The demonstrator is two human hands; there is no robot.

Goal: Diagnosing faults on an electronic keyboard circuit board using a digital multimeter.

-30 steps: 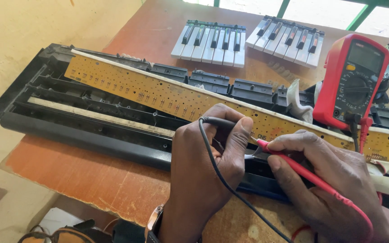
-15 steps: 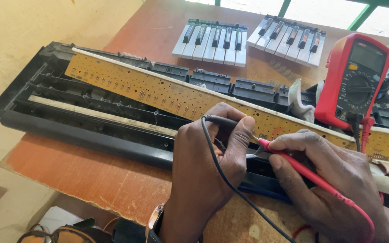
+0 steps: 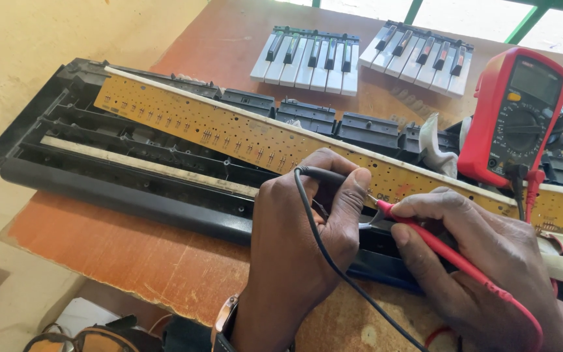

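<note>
Open wooden table lies at seven o'clock, free for passing. At twelve, two loose key blocks sit with bare wood around them. The red meter stands upright at two o'clock, its cables trailing across the near edge by both hands.

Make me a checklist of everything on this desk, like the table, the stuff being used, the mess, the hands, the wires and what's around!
Surface: worn reddish wooden table, chipped at the near edge.
Job's things: long yellow circuit board lying on an opened black keyboard case; red multimeter propped at the right.
Clutter: two loose sets of piano keys at the far side; white cloth beside the meter.
Hands: left hand holds the black probe; right hand holds the red probe; both tips at the board.
Cables: black lead and red lead run over the hands.
Surroundings: yellow wall, green window frame.
</note>
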